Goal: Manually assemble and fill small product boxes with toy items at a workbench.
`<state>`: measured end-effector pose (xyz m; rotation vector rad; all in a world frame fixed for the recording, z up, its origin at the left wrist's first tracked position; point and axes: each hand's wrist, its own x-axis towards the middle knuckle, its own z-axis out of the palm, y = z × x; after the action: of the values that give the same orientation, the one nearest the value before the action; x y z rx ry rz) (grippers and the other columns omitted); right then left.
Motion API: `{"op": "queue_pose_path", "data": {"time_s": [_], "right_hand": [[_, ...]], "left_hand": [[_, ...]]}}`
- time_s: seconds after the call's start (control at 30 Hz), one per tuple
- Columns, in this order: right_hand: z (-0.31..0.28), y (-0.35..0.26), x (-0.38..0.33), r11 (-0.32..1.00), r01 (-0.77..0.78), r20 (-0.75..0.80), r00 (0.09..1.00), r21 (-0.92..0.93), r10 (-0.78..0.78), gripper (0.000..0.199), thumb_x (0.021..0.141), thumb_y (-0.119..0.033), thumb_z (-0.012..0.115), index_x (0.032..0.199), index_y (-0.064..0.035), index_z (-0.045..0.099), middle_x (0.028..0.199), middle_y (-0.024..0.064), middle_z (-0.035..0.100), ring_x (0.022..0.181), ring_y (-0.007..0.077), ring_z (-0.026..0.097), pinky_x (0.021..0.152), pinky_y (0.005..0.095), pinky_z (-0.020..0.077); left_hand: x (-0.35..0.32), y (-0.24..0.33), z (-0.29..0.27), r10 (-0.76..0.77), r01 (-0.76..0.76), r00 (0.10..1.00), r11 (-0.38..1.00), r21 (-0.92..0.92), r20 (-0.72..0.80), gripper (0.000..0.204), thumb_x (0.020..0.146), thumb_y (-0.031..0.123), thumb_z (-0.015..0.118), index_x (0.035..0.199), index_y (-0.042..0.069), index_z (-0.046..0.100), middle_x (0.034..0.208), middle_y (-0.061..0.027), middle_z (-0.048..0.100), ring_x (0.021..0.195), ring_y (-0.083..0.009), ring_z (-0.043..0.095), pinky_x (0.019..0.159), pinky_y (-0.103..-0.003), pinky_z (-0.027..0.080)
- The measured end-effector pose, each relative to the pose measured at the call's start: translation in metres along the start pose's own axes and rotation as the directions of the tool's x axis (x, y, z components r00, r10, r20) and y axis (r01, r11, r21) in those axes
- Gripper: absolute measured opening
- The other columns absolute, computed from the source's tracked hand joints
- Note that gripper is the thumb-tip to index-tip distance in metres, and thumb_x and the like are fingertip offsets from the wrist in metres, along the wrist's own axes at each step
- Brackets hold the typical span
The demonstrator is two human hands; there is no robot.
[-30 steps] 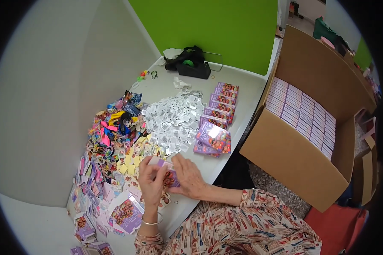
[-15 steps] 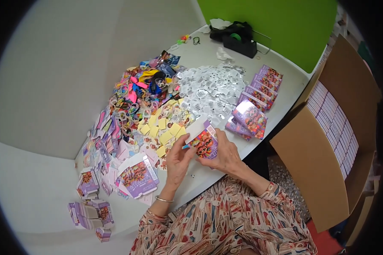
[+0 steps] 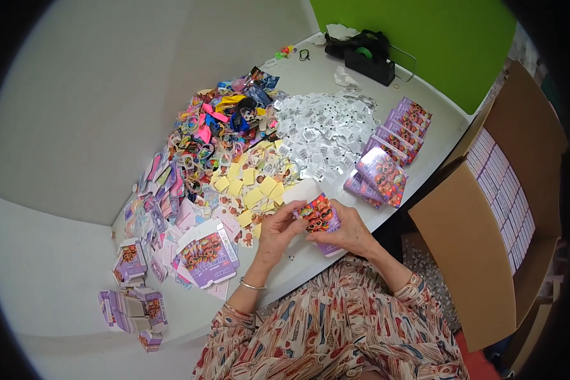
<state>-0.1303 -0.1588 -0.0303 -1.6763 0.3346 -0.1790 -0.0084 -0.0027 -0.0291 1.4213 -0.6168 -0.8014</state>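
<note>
Between my two hands, over the table's near edge, is a small purple printed carton (image 3: 320, 218) with its white top flap standing up. My left hand (image 3: 278, 233) grips the carton's left side with thumb and fingers. My right hand (image 3: 348, 229) wraps round its right side, thumb across the front. Whether anything sits inside the carton cannot be made out. Just beyond my hands lie folded yellow cards (image 3: 253, 196) and a heap of small silvery-white packets (image 3: 326, 130). A fanned stack of flat purple cartons (image 3: 209, 256) rests left of my left hand.
Closed purple cartons (image 3: 383, 177) stand in a row at the right. A colourful accessory heap (image 3: 225, 120) and pink-purple packs (image 3: 158, 183) lie left. A black tape dispenser (image 3: 370, 66) sits at the back. Folded cartons (image 3: 130, 310) lie lower left; a large cardboard box (image 3: 465, 253) stands right, packed with cartons.
Both hands and the carton have shifted slightly right in the picture, along with the table's contents. The carton's front is turned a little differently; both hands still hold it.
</note>
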Motion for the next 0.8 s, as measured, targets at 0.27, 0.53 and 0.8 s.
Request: {"op": "queue_pose_path", "data": {"time_s": [0.27,0.53,0.8], "right_hand": [[-0.013,0.002,-0.006,0.996,0.090,0.085,0.992,0.007,-0.090,0.057,0.069,-0.033,0.083,0.105,0.0014,0.056,0.090,0.0169,0.067,0.082,0.0242,0.066,0.076,0.0350,0.0496],[-0.016,0.012,-0.009,0.995,0.090,0.152,0.985,-0.040,-0.083,0.061,0.068,-0.033,0.085,0.105,0.0037,0.054,0.092,0.0187,0.065,0.085,0.0275,0.065,0.078,0.0358,0.0486],[-0.013,0.016,-0.007,0.998,0.059,0.136,0.989,0.029,-0.063,0.061,0.068,-0.033,0.085,0.107,0.0029,0.055,0.093,0.0161,0.065,0.087,0.0230,0.063,0.080,0.0352,0.0483]], "left_hand": [[0.013,0.030,-0.015,-0.166,0.087,0.960,0.943,0.322,0.226,0.063,0.082,0.003,0.071,0.139,0.005,0.044,0.113,-0.0046,0.062,0.082,-0.0069,0.058,0.068,-0.022,0.049],[0.019,0.083,0.005,-0.487,0.192,0.823,0.722,0.664,0.292,0.071,0.087,0.019,0.070,0.148,0.015,0.033,0.137,-0.0101,0.051,0.087,-0.0057,0.056,0.066,-0.021,0.049],[0.010,0.031,-0.002,0.063,-0.426,0.879,0.550,0.718,0.473,0.061,0.091,0.015,0.063,0.144,0.003,0.035,0.137,-0.0157,0.050,0.120,-0.0256,0.054,0.103,-0.036,0.040]]}}
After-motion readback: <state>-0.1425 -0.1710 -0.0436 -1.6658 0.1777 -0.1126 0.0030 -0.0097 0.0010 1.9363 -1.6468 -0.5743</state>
